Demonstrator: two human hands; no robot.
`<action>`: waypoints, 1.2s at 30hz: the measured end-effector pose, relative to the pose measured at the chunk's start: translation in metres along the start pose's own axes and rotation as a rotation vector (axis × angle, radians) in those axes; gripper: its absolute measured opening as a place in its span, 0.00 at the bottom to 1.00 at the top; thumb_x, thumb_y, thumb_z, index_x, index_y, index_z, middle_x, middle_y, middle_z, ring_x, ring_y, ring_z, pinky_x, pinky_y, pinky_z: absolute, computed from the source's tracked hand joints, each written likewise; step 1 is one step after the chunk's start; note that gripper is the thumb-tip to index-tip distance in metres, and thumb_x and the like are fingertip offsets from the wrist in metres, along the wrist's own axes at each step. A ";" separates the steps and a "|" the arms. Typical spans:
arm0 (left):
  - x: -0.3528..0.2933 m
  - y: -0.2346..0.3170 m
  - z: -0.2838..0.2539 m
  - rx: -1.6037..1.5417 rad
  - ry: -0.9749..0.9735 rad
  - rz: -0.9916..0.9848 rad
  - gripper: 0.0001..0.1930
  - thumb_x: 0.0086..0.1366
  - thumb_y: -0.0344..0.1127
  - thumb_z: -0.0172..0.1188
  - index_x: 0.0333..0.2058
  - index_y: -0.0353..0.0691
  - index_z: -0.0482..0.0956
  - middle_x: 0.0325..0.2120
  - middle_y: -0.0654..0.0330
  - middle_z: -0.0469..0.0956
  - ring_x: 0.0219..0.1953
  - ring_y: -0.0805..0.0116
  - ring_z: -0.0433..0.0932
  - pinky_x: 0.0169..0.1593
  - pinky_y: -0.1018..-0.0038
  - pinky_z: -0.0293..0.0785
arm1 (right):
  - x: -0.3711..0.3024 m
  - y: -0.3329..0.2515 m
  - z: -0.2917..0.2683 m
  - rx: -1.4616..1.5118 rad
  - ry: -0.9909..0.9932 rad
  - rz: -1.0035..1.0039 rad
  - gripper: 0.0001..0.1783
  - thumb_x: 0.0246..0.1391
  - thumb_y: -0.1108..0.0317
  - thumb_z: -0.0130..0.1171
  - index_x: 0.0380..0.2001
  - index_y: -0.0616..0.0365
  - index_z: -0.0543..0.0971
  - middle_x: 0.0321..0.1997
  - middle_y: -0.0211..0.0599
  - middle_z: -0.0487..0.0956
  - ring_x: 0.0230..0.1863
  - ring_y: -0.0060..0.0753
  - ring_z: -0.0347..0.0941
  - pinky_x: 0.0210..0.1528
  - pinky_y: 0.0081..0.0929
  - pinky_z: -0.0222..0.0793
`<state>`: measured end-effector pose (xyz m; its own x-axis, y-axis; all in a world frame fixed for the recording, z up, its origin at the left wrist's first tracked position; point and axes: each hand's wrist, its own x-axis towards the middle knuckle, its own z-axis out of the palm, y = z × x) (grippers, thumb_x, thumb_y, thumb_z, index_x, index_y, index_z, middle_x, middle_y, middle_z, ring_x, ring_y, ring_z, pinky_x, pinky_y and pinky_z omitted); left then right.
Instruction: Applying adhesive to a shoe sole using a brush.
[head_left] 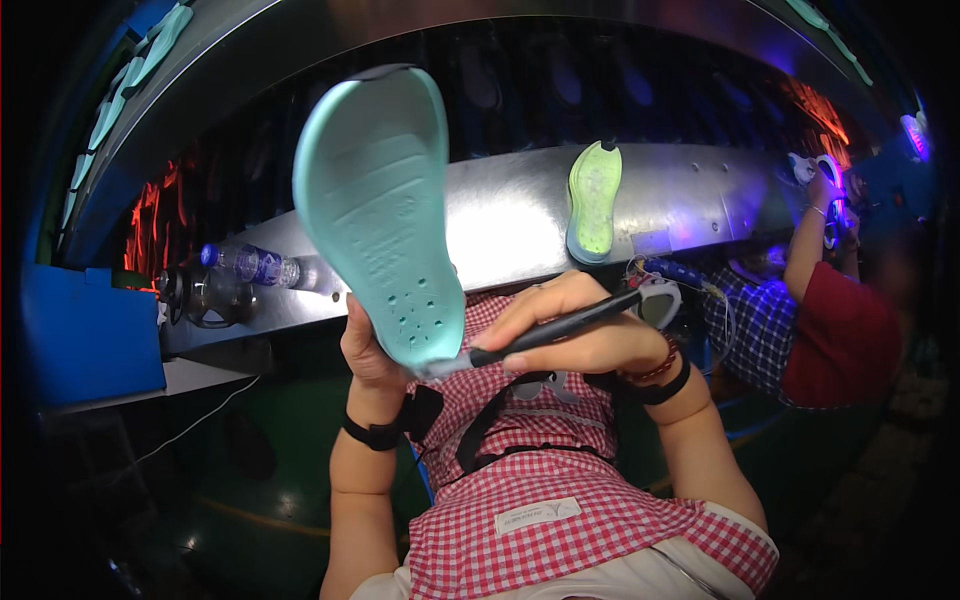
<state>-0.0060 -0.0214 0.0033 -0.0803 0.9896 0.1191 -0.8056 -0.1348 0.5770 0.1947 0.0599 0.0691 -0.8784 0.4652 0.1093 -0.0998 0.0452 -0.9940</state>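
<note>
A pale teal shoe sole [385, 190] stands raised in front of me, with its narrow, holed end pointing down toward my apron. My left hand [372, 350] grips it near that end; the thumb shows at the edge and the other fingers are hidden behind the sole. In my right hand [575, 322] is a brush [555, 330] with a black handle, pinched between thumb and fingers. Its pale tip touches the lower edge of the sole. A yellow-green sole [597, 200] with a blue-grey side lies on the metal bench beyond my right hand.
Across the front runs a shiny metal bench [690, 190]. A capped plastic bottle [255, 265] and a dark clear jug [215, 300] stand at its left, near a blue box [95, 335]. At the right, a co-worker in a red sleeve [845, 335] handles a violet-lit object [830, 190].
</note>
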 end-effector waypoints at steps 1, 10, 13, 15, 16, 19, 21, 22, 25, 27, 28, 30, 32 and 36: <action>-0.002 -0.001 -0.001 -0.003 0.052 -0.023 0.36 0.61 0.60 0.43 0.57 0.35 0.57 0.50 0.47 0.66 0.49 0.50 0.70 0.47 0.53 0.72 | -0.002 -0.003 -0.007 -0.006 -0.054 0.018 0.13 0.42 0.75 0.63 0.36 0.60 0.80 0.31 0.36 0.81 0.28 0.17 0.73 0.31 0.13 0.68; 0.010 0.024 0.012 0.120 -0.025 -0.351 0.28 0.61 0.45 0.51 0.52 0.28 0.61 0.42 0.50 0.73 0.41 0.66 0.76 0.43 0.73 0.76 | 0.004 -0.004 -0.020 -0.115 -0.279 -0.262 0.12 0.43 0.75 0.63 0.34 0.64 0.79 0.35 0.43 0.80 0.35 0.34 0.78 0.37 0.24 0.73; 0.013 0.027 0.029 0.227 0.098 -0.472 0.24 0.63 0.42 0.49 0.50 0.27 0.64 0.40 0.50 0.74 0.37 0.68 0.77 0.40 0.75 0.76 | 0.010 0.004 -0.012 -0.198 -0.175 -0.273 0.10 0.44 0.75 0.61 0.34 0.63 0.78 0.35 0.43 0.80 0.36 0.37 0.78 0.39 0.26 0.73; 0.011 0.028 0.026 0.260 0.123 -0.567 0.24 0.64 0.42 0.48 0.50 0.28 0.64 0.40 0.50 0.74 0.37 0.68 0.78 0.40 0.75 0.76 | 0.008 0.007 -0.011 -0.208 -0.295 -0.264 0.11 0.44 0.75 0.61 0.35 0.61 0.78 0.36 0.40 0.80 0.37 0.38 0.77 0.40 0.27 0.72; 0.011 0.028 0.022 0.296 0.149 -0.665 0.23 0.64 0.43 0.47 0.50 0.28 0.65 0.40 0.50 0.75 0.36 0.68 0.78 0.39 0.75 0.76 | 0.006 -0.001 -0.017 -0.265 -0.359 -0.243 0.13 0.43 0.75 0.60 0.36 0.59 0.78 0.36 0.39 0.80 0.37 0.38 0.77 0.40 0.27 0.72; 0.011 0.036 0.015 0.276 0.153 -0.715 0.25 0.62 0.42 0.49 0.51 0.27 0.64 0.40 0.50 0.74 0.36 0.67 0.77 0.39 0.74 0.76 | 0.000 -0.018 -0.029 -0.244 -0.432 -0.240 0.13 0.44 0.75 0.59 0.37 0.58 0.78 0.37 0.39 0.80 0.37 0.38 0.77 0.39 0.27 0.72; 0.011 0.040 0.019 0.206 0.108 -0.719 0.29 0.58 0.42 0.50 0.53 0.26 0.62 0.43 0.48 0.73 0.41 0.65 0.75 0.45 0.72 0.73 | 0.002 -0.012 -0.033 -0.229 -0.317 -0.280 0.12 0.45 0.74 0.58 0.37 0.60 0.77 0.40 0.41 0.79 0.40 0.38 0.77 0.41 0.28 0.71; 0.011 0.043 0.025 0.202 0.106 -0.721 0.29 0.58 0.42 0.50 0.53 0.26 0.62 0.43 0.48 0.73 0.41 0.65 0.75 0.45 0.72 0.73 | 0.004 -0.014 -0.035 -0.229 -0.299 -0.225 0.12 0.46 0.74 0.58 0.37 0.61 0.77 0.41 0.42 0.79 0.41 0.38 0.76 0.42 0.28 0.71; 0.008 0.052 0.028 0.565 -0.043 -0.661 0.32 0.59 0.46 0.48 0.55 0.27 0.60 0.46 0.48 0.71 0.43 0.64 0.74 0.48 0.73 0.69 | 0.004 -0.014 -0.036 -0.244 -0.416 -0.222 0.11 0.48 0.74 0.56 0.37 0.62 0.77 0.40 0.43 0.79 0.42 0.41 0.76 0.43 0.29 0.71; 0.005 0.057 0.025 0.495 0.014 -0.670 0.32 0.59 0.47 0.48 0.55 0.27 0.61 0.46 0.48 0.71 0.43 0.63 0.74 0.48 0.73 0.69 | 0.002 -0.021 -0.040 -0.294 -0.433 -0.211 0.10 0.48 0.74 0.56 0.36 0.62 0.77 0.39 0.44 0.79 0.43 0.42 0.76 0.44 0.29 0.71; 0.003 0.061 0.024 0.428 0.072 -0.677 0.32 0.59 0.48 0.47 0.55 0.27 0.61 0.45 0.47 0.72 0.43 0.63 0.74 0.48 0.74 0.69 | 0.001 -0.020 -0.040 -0.310 -0.352 -0.264 0.10 0.46 0.76 0.58 0.36 0.63 0.78 0.39 0.45 0.79 0.43 0.42 0.76 0.44 0.30 0.71; -0.001 0.066 0.019 0.476 0.091 -0.691 0.32 0.59 0.49 0.45 0.54 0.26 0.62 0.44 0.47 0.72 0.42 0.63 0.74 0.47 0.74 0.68 | 0.004 -0.011 -0.038 -0.282 -0.139 -0.318 0.10 0.45 0.77 0.60 0.34 0.64 0.79 0.39 0.46 0.79 0.43 0.42 0.76 0.46 0.30 0.72; 0.001 0.070 0.017 0.340 0.093 -0.644 0.31 0.58 0.48 0.45 0.53 0.26 0.63 0.43 0.46 0.73 0.42 0.62 0.74 0.47 0.73 0.69 | 0.003 0.011 -0.042 -0.170 -0.191 -0.311 0.11 0.45 0.76 0.60 0.35 0.64 0.79 0.40 0.47 0.79 0.43 0.42 0.76 0.46 0.30 0.72; -0.009 0.077 0.001 0.220 0.160 -0.560 0.31 0.56 0.47 0.46 0.51 0.25 0.65 0.42 0.45 0.73 0.41 0.62 0.75 0.45 0.74 0.69 | -0.006 -0.009 -0.039 -0.214 -0.280 -0.270 0.13 0.44 0.76 0.60 0.37 0.62 0.79 0.39 0.45 0.79 0.42 0.40 0.77 0.45 0.31 0.73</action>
<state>-0.0663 -0.0411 0.0477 0.2185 0.9059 -0.3628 -0.6126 0.4167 0.6716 0.2192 0.0914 0.0770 -0.9299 0.1553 0.3335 -0.2699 0.3281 -0.9053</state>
